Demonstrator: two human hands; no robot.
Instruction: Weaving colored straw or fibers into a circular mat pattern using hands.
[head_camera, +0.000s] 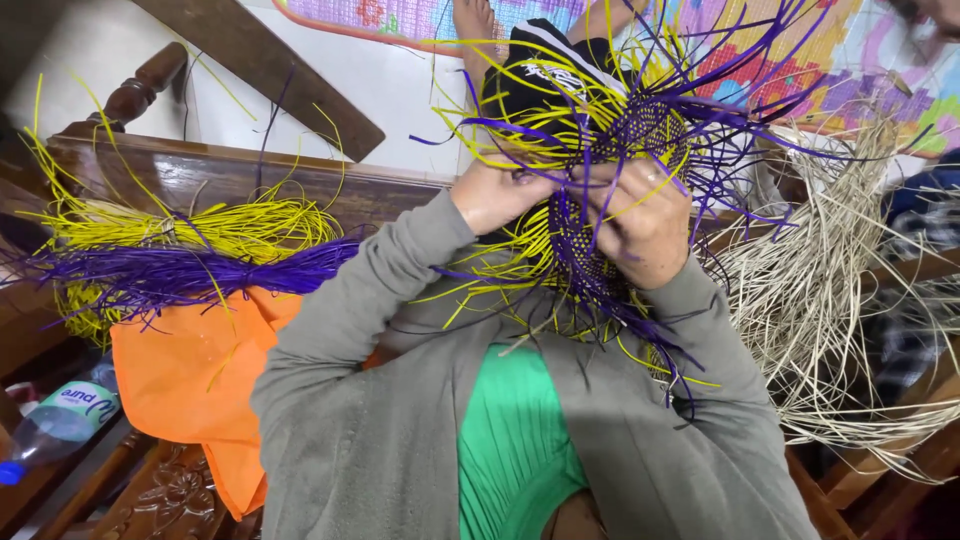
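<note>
I hold a half-woven piece of purple and yellow strips (612, 135) up in front of me, its loose ends fanning out in all directions. My left hand (495, 197) grips its left edge, fingers closed on the strips. On the right side, my right hand (642, 225), with a ring on one finger, pinches purple strips against the woven part. Grey cardigan sleeves cover both arms.
Tied bundles of yellow strips (190, 228) and purple strips (180, 272) lie on a wooden bench (230, 170) at left, over an orange cloth (190, 375). A plastic bottle (60, 420) lies at bottom left. Pale straw strips (830, 280) pile at right. A bare foot (476, 25) rests on a colourful mat (850, 60).
</note>
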